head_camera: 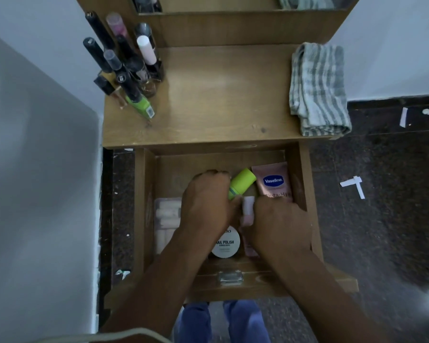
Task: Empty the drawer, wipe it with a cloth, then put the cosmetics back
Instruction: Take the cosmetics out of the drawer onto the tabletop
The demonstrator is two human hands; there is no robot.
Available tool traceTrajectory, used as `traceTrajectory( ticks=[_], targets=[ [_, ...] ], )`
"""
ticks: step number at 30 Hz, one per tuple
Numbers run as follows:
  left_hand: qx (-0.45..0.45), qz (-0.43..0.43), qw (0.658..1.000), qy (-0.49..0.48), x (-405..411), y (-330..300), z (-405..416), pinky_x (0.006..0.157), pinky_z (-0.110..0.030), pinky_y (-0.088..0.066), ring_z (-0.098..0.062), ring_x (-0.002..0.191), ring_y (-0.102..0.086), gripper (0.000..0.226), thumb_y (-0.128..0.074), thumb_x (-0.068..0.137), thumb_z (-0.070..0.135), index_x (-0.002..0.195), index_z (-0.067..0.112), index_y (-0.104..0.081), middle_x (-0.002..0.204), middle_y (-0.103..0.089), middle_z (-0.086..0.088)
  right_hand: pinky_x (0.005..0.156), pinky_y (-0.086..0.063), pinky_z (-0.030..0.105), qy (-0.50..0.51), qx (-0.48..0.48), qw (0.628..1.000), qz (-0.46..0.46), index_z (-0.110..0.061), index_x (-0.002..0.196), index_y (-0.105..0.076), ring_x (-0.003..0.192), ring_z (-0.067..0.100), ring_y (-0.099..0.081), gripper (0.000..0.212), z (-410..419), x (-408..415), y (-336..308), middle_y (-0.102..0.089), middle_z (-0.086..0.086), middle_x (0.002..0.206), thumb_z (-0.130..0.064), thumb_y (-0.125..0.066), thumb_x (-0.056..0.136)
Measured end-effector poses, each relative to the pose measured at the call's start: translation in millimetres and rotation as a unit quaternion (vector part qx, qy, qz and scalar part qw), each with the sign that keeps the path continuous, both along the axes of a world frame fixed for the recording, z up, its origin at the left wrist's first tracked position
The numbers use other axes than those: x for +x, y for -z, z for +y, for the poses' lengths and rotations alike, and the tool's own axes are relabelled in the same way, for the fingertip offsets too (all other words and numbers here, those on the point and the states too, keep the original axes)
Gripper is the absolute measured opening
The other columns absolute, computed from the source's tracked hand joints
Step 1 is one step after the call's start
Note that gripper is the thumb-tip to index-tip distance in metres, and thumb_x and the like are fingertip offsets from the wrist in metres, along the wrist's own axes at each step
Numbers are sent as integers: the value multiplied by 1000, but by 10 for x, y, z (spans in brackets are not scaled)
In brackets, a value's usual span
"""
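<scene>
**Green tube in hand over a half-full drawer**

Green and capped, the tube (240, 183) sits in the left hand (207, 201), whose fingers curl round its lower end near the drawer's centre. The right hand (280, 222), at 4 o'clock from it, seems to grip a pale pink bottle (248, 210); its fingers are hidden under the knuckles, so I cannot tell exactly how they close. The drawer (141, 206) stands open and holds a Vaseline tube (274, 180) at 2 o'clock, a white pack (166, 219) at 9 o'clock and a nail polish tin (226, 242) at 6 o'clock.

On the surface (221, 95) above, bottles (129, 68) cluster at 10 o'clock and a folded striped cloth (318, 87) lies at 2 o'clock, apparently unused. I judge this the emptying step, though restocking cannot be ruled out. If emptying, the next move calls for lifting both items clear of the drawer walls and setting them upright beside the bottles.
</scene>
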State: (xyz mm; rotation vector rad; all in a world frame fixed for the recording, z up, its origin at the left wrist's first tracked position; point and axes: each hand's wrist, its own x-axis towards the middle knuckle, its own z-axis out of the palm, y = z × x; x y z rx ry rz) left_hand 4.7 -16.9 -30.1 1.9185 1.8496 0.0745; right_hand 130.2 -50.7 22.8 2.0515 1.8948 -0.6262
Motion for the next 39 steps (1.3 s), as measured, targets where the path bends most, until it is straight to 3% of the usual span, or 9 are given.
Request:
traceTrajectory(
  ticks=[3, 7, 9, 12, 16, 19, 23, 28, 39],
  targets=[
    [-16, -6, 1000, -3, 0, 4, 22, 76, -34, -53, -25, 91, -70, 37, -73, 81, 57, 98, 24, -73, 95, -75, -1, 66, -42, 27, -3, -3, 1000, 2, -23, 100, -67, 91, 24, -71, 15, 13, -10, -6, -73, 1, 97, -34, -58, 95],
    [-14, -47, 998, -33, -66, -21, 2, 69, -36, -53, -23, 78, -69, 29, -71, 77, 50, 83, 22, -71, 80, -73, 0, 66, -44, 25, 23, -32, 999, 13, -26, 70, -50, 89, 20, -72, 25, 39, 32, 34, -71, -3, 91, -34, -68, 84],
    [0, -82, 995, -58, -103, -72, -32, 69, -38, -54, -20, 77, -68, 30, -69, 76, 52, 85, 23, -72, 80, -72, 2, 65, -43, 26, 46, -4, 998, 33, -27, 81, -57, 89, 19, -72, 19, 17, 58, 104, -71, -3, 93, -42, -67, 85],
    [42, -141, 984, -97, -152, -212, -104, 71, -41, -56, -17, 79, -68, 37, -70, 75, 52, 96, 23, -76, 86, -75, 4, 65, -40, 27, 75, 26, 995, 57, -26, 102, -61, 88, 17, -67, 34, -23, 99, 137, -68, -4, 99, -55, -68, 86],
    [96, -197, 966, -139, -240, -453, -187, 76, -38, -60, -8, 86, -69, 36, -83, 83, 42, 112, 24, -76, 98, -76, 9, 53, -31, 21, 99, 76, 986, 109, -29, 88, -56, 72, 11, -54, 35, 31, 165, -46, -60, -11, 80, -56, -76, 79],
    [148, -227, 949, -158, -289, -665, -191, 77, -39, -60, -7, 90, -70, 35, -84, 86, 42, 114, 23, -75, 100, -75, 11, 60, -46, 28, 133, 137, 967, 169, -30, 86, -55, 72, 11, -61, 37, 112, 166, -275, -65, -13, 79, -55, -79, 74],
    [235, -227, 925, -197, -305, -965, -105, 75, -35, -60, -9, 87, -72, 36, -88, 84, 38, 111, 18, -76, 98, -77, 8, 62, -57, 37, 155, 270, 921, 236, -32, 90, -59, 67, 4, -66, 39, 295, 84, -646, -67, -19, 75, -55, -84, 72],
    [277, -238, 902, -232, -305, -1173, 173, 70, -33, -60, -9, 84, -70, 35, -86, 87, 37, 115, 19, -74, 99, -74, 9, 68, -61, 42, 142, 353, 876, 297, -30, 102, -61, 70, -1, -70, 43, 738, -29, -854, -73, -18, 91, -54, -86, 76],
    [304, -207, 876, -313, -154, -971, 947, 80, -40, -55, -18, 89, -70, 33, -75, 92, 41, 118, 22, -72, 105, -74, 6, 75, -54, 38, 52, 368, 878, 301, -25, 112, -70, 82, 12, -69, 38, 1719, -281, -547, -75, -9, 97, -51, -73, 85]
  ],
)
